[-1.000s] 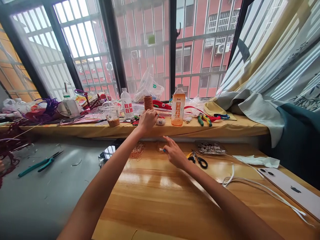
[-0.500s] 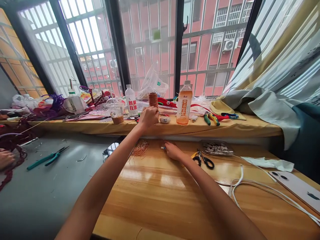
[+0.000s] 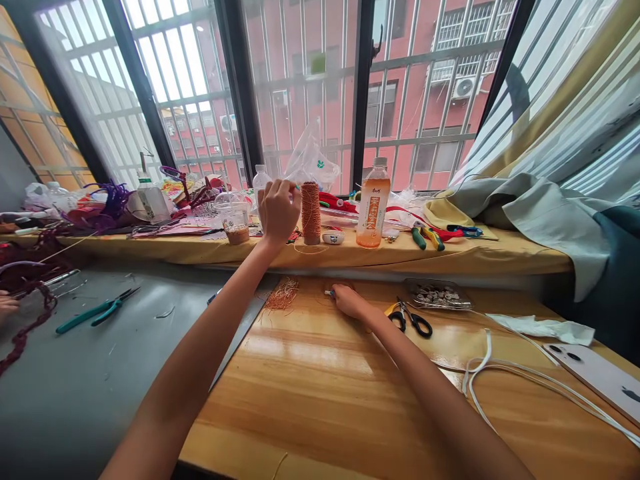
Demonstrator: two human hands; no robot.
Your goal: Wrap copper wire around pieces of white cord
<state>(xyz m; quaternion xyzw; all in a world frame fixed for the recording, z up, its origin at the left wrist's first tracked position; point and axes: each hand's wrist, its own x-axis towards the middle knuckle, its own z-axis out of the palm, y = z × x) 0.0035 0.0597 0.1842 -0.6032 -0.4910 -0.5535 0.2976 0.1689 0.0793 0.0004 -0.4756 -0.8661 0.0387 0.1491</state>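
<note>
My left hand (image 3: pixel 277 210) is raised over the yellow-covered windowsill, fingers curled in a pinch just left of the top of an upright spool of copper-coloured thread (image 3: pixel 311 212); a thin strand seems to run from the spool to my fingers. A loop of that thread lies at the spool's foot. My right hand (image 3: pixel 349 301) rests closed on the wooden table (image 3: pixel 320 393), pinching a small blue-tipped object (image 3: pixel 327 293). A heap of cut copper thread pieces (image 3: pixel 283 295) lies just left of it.
Black-handled scissors (image 3: pixel 413 321), a tray of small pieces (image 3: pixel 439 294), a white cable (image 3: pixel 505 377) and a phone (image 3: pixel 597 378) lie to the right. An orange drink bottle (image 3: pixel 373 213), a plastic cup (image 3: pixel 235 217) and pliers (image 3: pixel 425 237) stand on the sill. Teal pliers (image 3: pixel 95 311) lie left.
My left hand has lifted from the spool's base to its top, moving left and uncovering the spool. My right hand has closed on the table and stayed put.
</note>
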